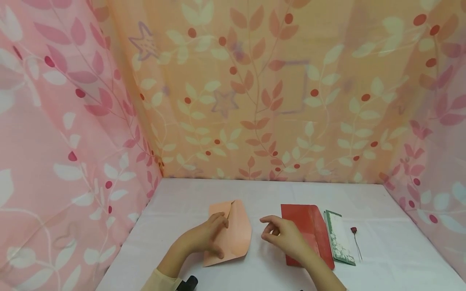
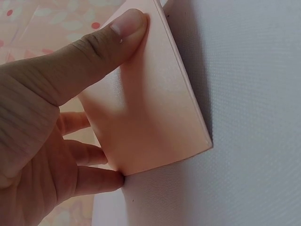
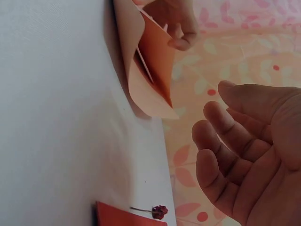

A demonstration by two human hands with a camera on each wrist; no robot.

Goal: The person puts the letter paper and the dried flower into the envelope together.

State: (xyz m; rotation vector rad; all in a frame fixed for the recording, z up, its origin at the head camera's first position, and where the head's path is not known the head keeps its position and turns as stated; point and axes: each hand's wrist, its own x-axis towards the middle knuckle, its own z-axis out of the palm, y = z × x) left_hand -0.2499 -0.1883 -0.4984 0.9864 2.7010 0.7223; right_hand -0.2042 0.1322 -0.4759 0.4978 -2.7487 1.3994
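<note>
A peach envelope (image 1: 240, 232) lies at the left middle of the table, its flap to the right. My left hand (image 1: 208, 235) grips its left part; the left wrist view shows the thumb pressed on the paper (image 2: 146, 108) and the other fingers along its edge. In the right wrist view the envelope's mouth (image 3: 157, 56) gapes, and a thin pale edge shows inside. My right hand (image 1: 285, 237) is raised between the two envelopes, fingers loosely bent and holding nothing. Under its wrist lies a red envelope (image 1: 296, 214), partly covered by the hand and forearm.
Right of the red envelope lies a green-bordered white card (image 1: 338, 232). A small dried red rose (image 1: 354, 230) on a thin stem is beside it. A white cloth (image 1: 262, 190) covers the table, with patterned curtains (image 1: 255, 101) behind and on both sides.
</note>
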